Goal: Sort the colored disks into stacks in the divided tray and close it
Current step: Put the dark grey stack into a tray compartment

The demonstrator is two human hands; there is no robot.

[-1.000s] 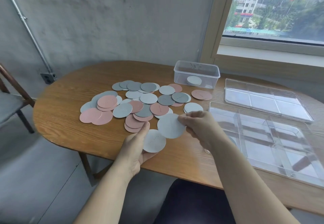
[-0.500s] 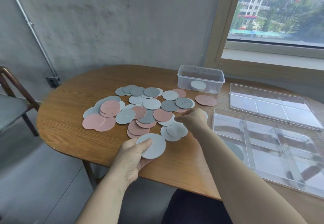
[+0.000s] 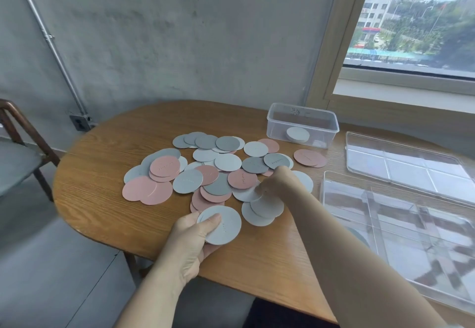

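At the left edge of the frame, part of a chair (image 3: pixel 15 153) stands beside a round wooden table (image 3: pixel 97 199). Across the middle of the table lies a loose, overlapping spread of pink, dark grey and pale grey disks (image 3: pixel 205 171), unsorted. At lower centre the left hand (image 3: pixel 191 240) holds a pale grey disk (image 3: pixel 223 227), thumb on top and fingers curled beneath; there may be a second disk under it. Just right of it, the right hand (image 3: pixel 280 181) reaches into the near edge of the spread, fingers bent down onto a pale disk; whether it grips cannot be told. Behind, a small clear box (image 3: pixel 276 132) holds a few pale disks. At far right sits the divided tray (image 3: pixel 401 225), open and nearly bare, with one grey disk seemingly in its near-left section. Its lid (image 3: pixel 401 163) lies apart behind it. Sorting looks barely begun, and closing is far off.
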